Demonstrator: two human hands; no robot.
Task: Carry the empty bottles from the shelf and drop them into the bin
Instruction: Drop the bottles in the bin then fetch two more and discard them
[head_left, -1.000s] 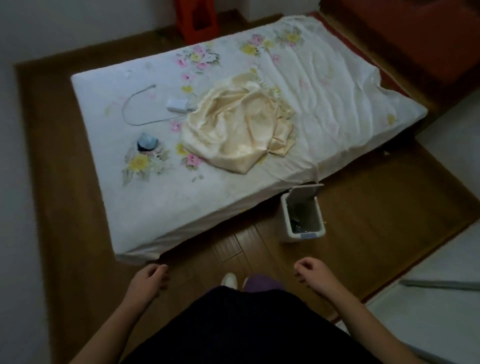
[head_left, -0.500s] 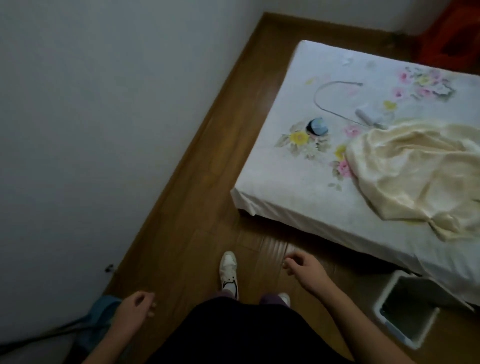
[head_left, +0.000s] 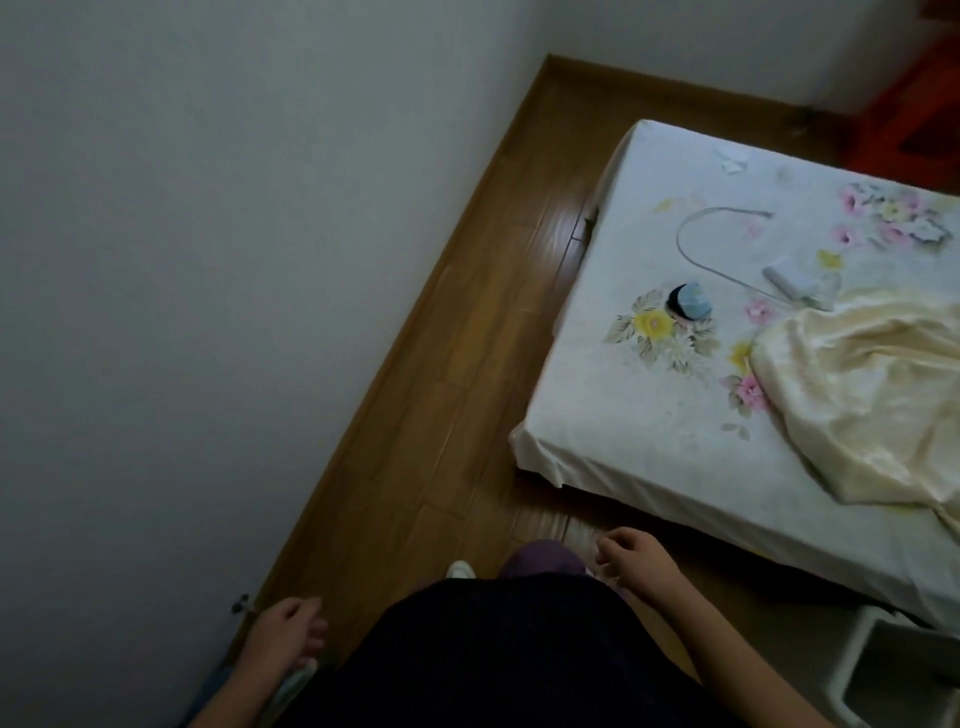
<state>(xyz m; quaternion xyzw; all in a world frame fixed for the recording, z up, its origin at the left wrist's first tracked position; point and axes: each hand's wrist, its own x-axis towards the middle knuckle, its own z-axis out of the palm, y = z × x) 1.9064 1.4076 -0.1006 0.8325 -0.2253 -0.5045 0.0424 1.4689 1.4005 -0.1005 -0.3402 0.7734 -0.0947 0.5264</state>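
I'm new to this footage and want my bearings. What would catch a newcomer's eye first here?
Most striking is the mattress with its flowered sheet, filling the right side, low over the wooden floor. A crumpled cream cloth lies on its right part, with a white cable further back. Both hands, the left hand and right hand, hang empty at the bottom, and the white bin peeks in at the lower right corner.

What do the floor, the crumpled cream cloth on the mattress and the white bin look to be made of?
Floor: wood or laminate planks, glossy, with seams and glare.
Cream cloth: probably satin or silk-like fabric, soft sheen on its folds.
Bin: likely matte plastic, smooth thin walls; only partly in view.
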